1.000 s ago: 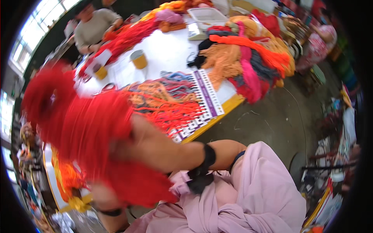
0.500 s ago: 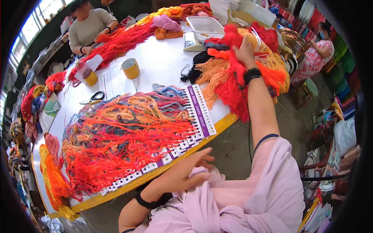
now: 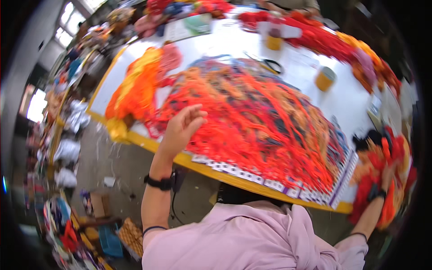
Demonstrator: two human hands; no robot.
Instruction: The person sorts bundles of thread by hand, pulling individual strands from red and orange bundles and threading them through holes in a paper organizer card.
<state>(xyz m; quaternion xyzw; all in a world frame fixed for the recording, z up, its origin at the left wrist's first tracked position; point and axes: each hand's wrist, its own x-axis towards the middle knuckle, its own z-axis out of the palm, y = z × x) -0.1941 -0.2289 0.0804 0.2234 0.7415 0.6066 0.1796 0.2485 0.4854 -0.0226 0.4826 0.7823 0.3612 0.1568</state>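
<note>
My left hand is raised at the table's near edge, over the left part of a wide spread of threads. It is empty, its fingers loosely bent. The threads, mostly red with orange and grey-blue strands, hang from punched card strips with purple bands. At the far right, my right hand reaches into a heap of yarn and is closed on red yarn; motion blurs its fingertips. Black yarn and paler orange yarn lie next to it.
Orange and yellow skeins lie at the table's left end. Scissors, a yellow cylinder and papers stand beyond the threads. Red yarn runs along the far side, near another person. Boxes and bags clutter the floor at left.
The view has swung to the left, so the table appears shifted right. My left hand has risen from my lap to the threads. My right hand stays at the yarn heap.
</note>
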